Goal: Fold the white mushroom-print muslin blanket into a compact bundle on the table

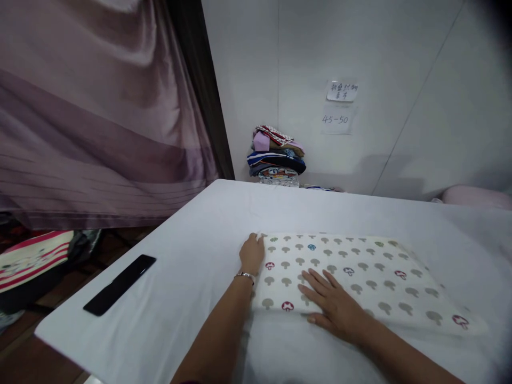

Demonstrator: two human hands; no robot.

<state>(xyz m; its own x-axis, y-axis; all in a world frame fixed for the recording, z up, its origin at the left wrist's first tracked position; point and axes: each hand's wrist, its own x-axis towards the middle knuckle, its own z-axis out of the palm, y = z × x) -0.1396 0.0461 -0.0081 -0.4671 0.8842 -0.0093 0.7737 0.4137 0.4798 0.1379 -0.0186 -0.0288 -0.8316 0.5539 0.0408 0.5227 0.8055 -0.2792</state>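
A folded white cloth (332, 266) printed with mushrooms, mostly grey-beige with a few red, blue and green ones, lies flat as a long rectangle. My left hand (252, 255), with a bracelet at the wrist, is at its far left corner, the fingers bent closed on the edge; the fingertips are partly hidden. On the near middle part of the cloth rests my right hand (334, 306), palm down, fingers spread and holding nothing.
The cloth lies on a white-covered table (192, 240). A black phone-like slab (120, 285) is near the left edge. Folded clothes (276, 152) are stacked beyond the far edge, by a wall with paper notes (340, 106). A pink-mauve curtain (100, 106) hangs at left.
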